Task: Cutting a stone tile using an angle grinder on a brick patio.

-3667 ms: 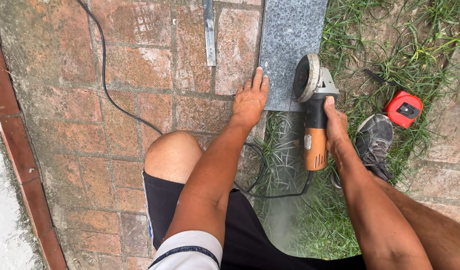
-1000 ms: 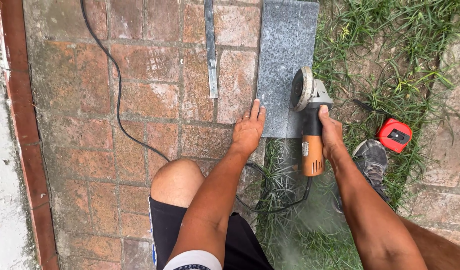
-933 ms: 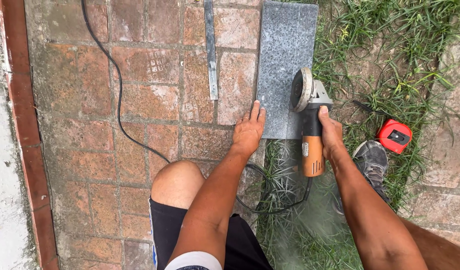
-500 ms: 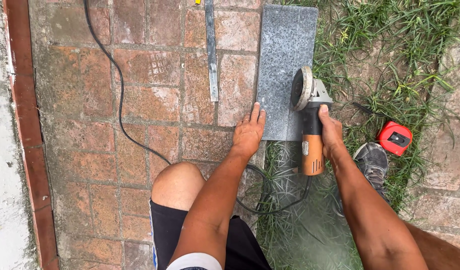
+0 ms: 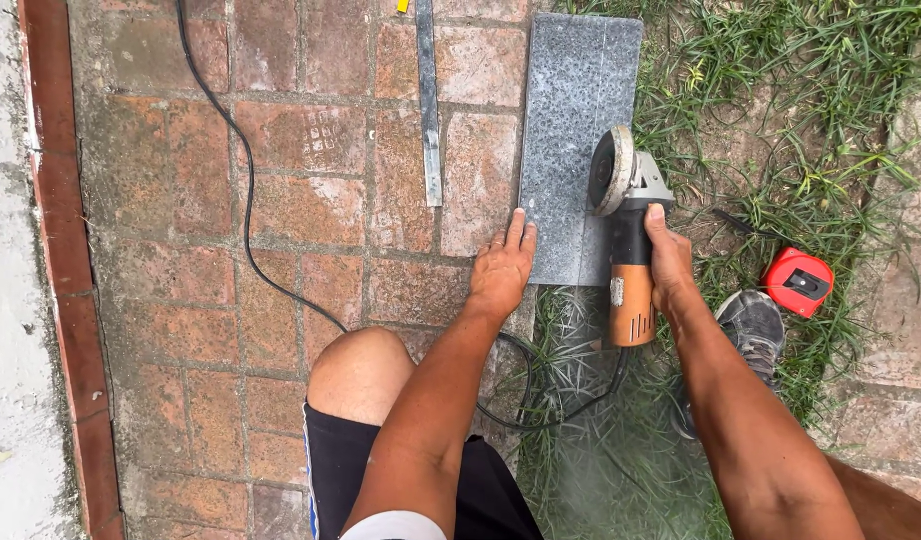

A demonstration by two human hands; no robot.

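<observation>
A grey speckled stone slab (image 5: 575,110) lies lengthwise, partly on brick paving and partly on grass. My left hand (image 5: 502,268) rests flat on its near left corner, fingers spread. My right hand (image 5: 668,262) grips the body of an orange and black angle grinder (image 5: 628,250). The grinder's disc (image 5: 612,170) stands on edge against the slab's right side, about halfway along it. Fine dust hangs over the grass below the grinder.
A flat metal straightedge (image 5: 428,105) lies on the bricks left of the slab. The black power cord (image 5: 242,190) runs across the paving and loops near my knee (image 5: 358,368). A red tape measure (image 5: 797,283) sits in the grass beside my shoe (image 5: 750,325).
The view has shifted slightly and the slab sits lower in frame. The grinder disc stays at the slab's right edge; both hands keep their hold and place.
</observation>
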